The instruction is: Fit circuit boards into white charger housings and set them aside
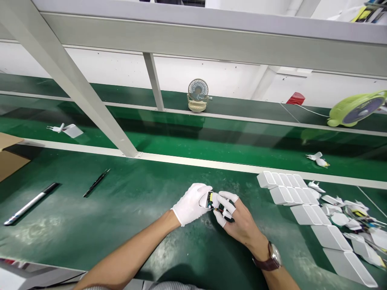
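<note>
My left hand (192,203), in a white glove, is closed round a small charger part with a circuit board (211,200) just above the green bench top. My right hand (234,215), bare but with white finger cots and a wristwatch, pinches the same part from the right side. Both hands meet at the middle of the bench, near its front.
Rows of white charger housings (298,199) and loose plug parts (350,215) lie to the right. A silver pen (30,204) and black tweezers (96,183) lie at left, beside a cardboard box (9,155). On the belt behind the bench lie plug pieces (65,129); two fans (198,94) stand beyond it.
</note>
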Tool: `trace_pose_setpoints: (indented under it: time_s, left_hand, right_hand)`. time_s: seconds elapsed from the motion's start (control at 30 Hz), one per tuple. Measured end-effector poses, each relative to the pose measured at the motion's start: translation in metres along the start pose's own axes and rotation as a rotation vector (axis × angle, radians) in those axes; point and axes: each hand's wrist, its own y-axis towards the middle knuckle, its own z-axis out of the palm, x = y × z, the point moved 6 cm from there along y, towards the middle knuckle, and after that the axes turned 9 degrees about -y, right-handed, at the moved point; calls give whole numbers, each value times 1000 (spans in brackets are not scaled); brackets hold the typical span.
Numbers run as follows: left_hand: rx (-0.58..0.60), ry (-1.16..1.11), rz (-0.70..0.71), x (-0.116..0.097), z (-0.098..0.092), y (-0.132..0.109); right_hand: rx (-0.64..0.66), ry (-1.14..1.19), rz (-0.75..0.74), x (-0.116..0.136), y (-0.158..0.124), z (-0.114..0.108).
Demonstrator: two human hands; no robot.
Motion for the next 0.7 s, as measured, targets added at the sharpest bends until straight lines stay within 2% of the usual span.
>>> trace_pose_setpoints:
  time_s: [0.7]
  left_hand:
    - [14, -5, -63, 2, 0, 1]
  right_hand:
    - [-12, -50, -16, 2, -1, 4]
